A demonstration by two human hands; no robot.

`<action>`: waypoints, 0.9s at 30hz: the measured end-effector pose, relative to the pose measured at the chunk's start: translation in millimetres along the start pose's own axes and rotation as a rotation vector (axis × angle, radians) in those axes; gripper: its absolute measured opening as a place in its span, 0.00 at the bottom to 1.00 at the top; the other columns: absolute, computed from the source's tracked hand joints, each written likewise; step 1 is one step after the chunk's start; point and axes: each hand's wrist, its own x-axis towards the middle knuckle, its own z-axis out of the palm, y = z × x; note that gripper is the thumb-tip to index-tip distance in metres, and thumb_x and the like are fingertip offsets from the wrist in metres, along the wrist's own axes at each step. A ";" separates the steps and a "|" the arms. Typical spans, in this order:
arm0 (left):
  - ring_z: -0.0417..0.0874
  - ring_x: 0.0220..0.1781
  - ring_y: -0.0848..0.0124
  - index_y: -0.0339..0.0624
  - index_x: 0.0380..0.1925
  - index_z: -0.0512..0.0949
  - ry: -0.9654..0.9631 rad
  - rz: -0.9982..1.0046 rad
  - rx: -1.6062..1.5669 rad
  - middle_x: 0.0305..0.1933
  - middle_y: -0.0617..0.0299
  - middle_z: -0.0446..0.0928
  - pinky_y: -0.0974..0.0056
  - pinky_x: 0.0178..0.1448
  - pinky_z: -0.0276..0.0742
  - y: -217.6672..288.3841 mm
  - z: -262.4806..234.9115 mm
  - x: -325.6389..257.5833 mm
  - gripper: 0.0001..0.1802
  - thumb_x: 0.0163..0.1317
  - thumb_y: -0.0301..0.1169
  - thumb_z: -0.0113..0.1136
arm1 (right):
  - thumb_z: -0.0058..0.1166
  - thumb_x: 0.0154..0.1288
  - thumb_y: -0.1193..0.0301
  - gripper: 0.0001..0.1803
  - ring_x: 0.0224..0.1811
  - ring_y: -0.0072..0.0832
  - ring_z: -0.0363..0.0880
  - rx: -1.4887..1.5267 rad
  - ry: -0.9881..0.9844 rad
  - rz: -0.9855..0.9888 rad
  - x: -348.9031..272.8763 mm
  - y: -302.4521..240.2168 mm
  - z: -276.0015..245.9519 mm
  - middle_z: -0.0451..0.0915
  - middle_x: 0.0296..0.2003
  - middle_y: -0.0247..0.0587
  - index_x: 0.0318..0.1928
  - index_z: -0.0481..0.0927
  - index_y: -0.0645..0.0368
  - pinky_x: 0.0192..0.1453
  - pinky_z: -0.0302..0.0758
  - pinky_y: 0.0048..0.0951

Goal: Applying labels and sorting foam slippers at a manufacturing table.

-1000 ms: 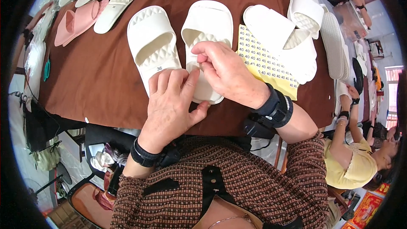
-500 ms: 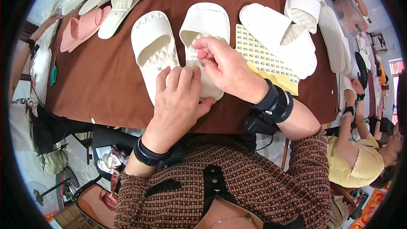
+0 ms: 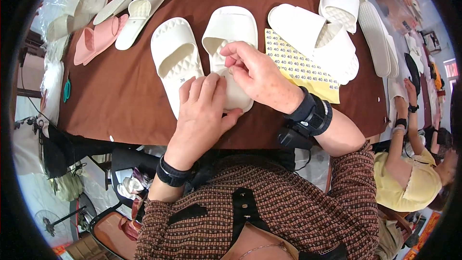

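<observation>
Two white slide sandals lie side by side on the brown table (image 3: 125, 96). My left hand (image 3: 202, 110) rests flat over the heel of the right-hand sandal (image 3: 230, 33), steadying it. My right hand (image 3: 252, 74) pinches its fingertips together on that sandal's footbed, seemingly on a small sticker, which I cannot make out. The left-hand sandal (image 3: 174, 60) bears a small label on its heel. A yellow sheet of small white stickers (image 3: 298, 67) lies just right of my right hand.
More white sandals (image 3: 317, 36) are stacked at the right, and pink (image 3: 98, 38) and white ones at the far left. Another person in a yellow top (image 3: 414, 178) sits at the right. Bags and a fan stand on the floor below the table edge.
Both hands stay on the right-hand sandal's heel with only small finger shifts. The view has tilted slightly.
</observation>
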 end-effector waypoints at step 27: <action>0.70 0.57 0.54 0.39 0.55 0.77 0.005 0.001 -0.036 0.55 0.56 0.71 0.52 0.64 0.63 -9.7 -0.7 0.8 0.26 0.56 0.34 0.66 | 0.48 0.65 0.80 0.13 0.41 0.39 0.82 0.085 0.026 0.012 -3.1 -2.1 0.1 0.80 0.38 0.50 0.50 0.73 0.64 0.47 0.79 0.36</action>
